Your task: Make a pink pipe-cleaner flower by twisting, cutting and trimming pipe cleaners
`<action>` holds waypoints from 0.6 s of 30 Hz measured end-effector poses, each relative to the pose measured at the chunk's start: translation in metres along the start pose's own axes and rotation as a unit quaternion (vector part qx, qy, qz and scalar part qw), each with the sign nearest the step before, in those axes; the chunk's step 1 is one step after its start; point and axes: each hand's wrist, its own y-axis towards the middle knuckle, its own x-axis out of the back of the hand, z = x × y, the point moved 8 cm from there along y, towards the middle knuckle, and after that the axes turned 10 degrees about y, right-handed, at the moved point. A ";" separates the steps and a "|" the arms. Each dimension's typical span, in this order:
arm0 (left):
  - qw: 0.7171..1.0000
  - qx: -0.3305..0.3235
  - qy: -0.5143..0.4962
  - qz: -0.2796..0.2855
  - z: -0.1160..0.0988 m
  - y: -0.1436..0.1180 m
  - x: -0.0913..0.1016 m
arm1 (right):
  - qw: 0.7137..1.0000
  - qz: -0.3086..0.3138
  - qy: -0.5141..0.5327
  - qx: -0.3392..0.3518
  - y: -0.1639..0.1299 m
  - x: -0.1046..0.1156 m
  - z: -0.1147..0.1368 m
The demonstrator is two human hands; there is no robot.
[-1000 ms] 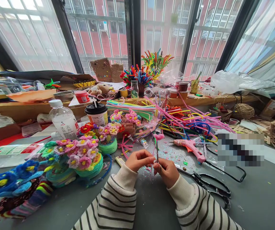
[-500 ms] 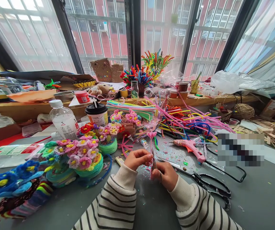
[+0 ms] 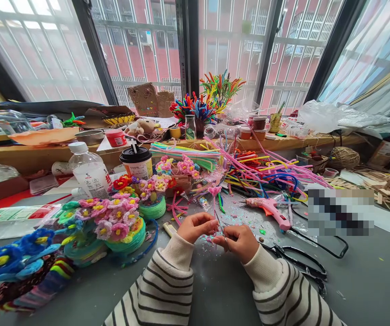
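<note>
My left hand (image 3: 196, 227) is closed, thumb and fingertips pinching the stem of a pink pipe cleaner (image 3: 214, 191) whose fuzzy, looped top stands upright above the fingers. My right hand (image 3: 237, 242) is closed around small metal scissors (image 3: 222, 230); their thin blades point up and lie against the stem close to the left fingertips. The fingers partly hide the handles. Pink fuzz and glitter lie below the hands. Large black-handled scissors (image 3: 301, 262) rest on the table just right of my right hand.
A pink glue gun (image 3: 274, 212) lies behind the large scissors. Pipe cleaner flower pots (image 3: 125, 235), a plastic bottle (image 3: 89, 172) and a lidded cup (image 3: 136, 163) stand to the left. Loose pipe cleaners (image 3: 266, 170) pile up at the back, before a crowded wooden ledge (image 3: 167, 144).
My right hand has shifted slightly right and up, and the small scissors now lean more, their blades more visible. My left hand stays nearly still with the pink pipe cleaner.
</note>
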 end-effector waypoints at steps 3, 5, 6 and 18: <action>0.999 -0.009 0.019 0.031 -0.002 -0.001 -0.005 | 1.000 0.003 0.012 0.001 0.000 -0.002 -0.003; 0.999 -0.018 0.015 0.036 -0.003 -0.001 -0.005 | 0.999 0.037 0.035 0.018 -0.001 -0.008 -0.001; 0.999 -0.022 0.010 0.035 -0.003 0.000 -0.005 | 0.997 0.054 0.045 0.030 -0.001 -0.011 0.000; 0.997 -0.029 -0.013 0.073 -0.003 0.000 -0.009 | 0.991 0.093 0.071 0.070 -0.004 -0.022 0.003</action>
